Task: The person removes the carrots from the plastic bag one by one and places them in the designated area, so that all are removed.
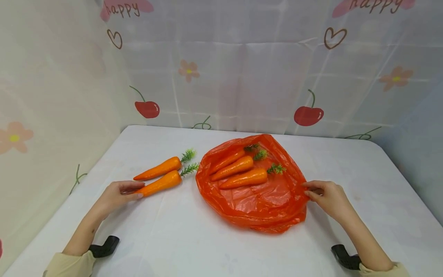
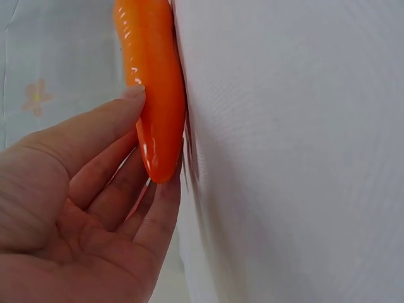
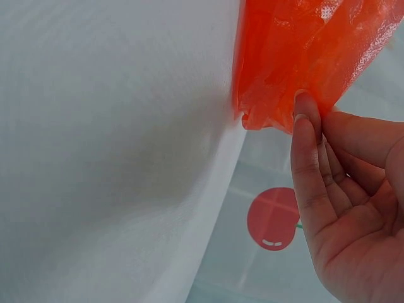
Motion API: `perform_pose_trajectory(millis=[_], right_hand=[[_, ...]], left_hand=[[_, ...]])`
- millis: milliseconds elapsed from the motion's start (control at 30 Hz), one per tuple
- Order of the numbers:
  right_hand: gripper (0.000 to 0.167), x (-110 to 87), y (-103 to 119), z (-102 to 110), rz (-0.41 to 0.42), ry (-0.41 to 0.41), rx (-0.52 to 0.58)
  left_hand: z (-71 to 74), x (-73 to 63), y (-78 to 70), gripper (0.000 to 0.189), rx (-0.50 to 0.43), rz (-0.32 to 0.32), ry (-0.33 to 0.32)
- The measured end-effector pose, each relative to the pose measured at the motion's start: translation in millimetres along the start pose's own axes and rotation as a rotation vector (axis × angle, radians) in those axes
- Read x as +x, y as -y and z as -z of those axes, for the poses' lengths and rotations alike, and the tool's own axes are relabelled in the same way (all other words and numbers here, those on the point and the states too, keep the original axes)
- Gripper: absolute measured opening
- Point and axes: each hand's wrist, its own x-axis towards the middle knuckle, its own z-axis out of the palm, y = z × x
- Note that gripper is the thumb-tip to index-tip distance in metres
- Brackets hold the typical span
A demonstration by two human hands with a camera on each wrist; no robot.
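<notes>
My left hand pinches the tapered tip of the nearer orange carrot, thumb on one side and fingers on the other, as the left wrist view shows. A second carrot lies right behind it, both with green leafy tops pointing right. On the right, my right hand pinches the edge of a red plastic bag between thumb and fingers; the bag fills the top of the right wrist view. Spread open, the bag has three carrots lying inside, the nearest carrot in front of the other two.
A white-covered table carries everything. Behind it hangs a pale curtain printed with cherries, flowers and hearts, and another patterned sheet closes the left side. Black wrist mounts sit on both forearms.
</notes>
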Motion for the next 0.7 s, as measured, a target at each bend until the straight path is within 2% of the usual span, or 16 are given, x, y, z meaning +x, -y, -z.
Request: perform_pose_trajectory(millis=[267, 433, 567, 700], right_hand=[[0.022, 1.1, 1.0, 1.6, 0.009, 0.002, -0.001], [0.023, 2.1, 1.5, 2.1, 0.003, 0.008, 0.001], [0.022, 1.8, 1.2, 2.3, -0.001, 0.007, -0.002], [0.022, 0.7, 0.9, 2.4, -0.003, 0.006, 0.000]], left_hand=[[6.2, -5.2, -3.5, 0.045, 0.011, 0.016, 0.004], [8.9, -6.9, -12.1, 0.043, -0.032, 0.003, 0.003], [2.7, -1.6, -33.5, 0.041, -0.041, -0.038, 0.016], [-15.3, 11.1, -68.9, 0.034, -0.031, -0.137, 0.029]])
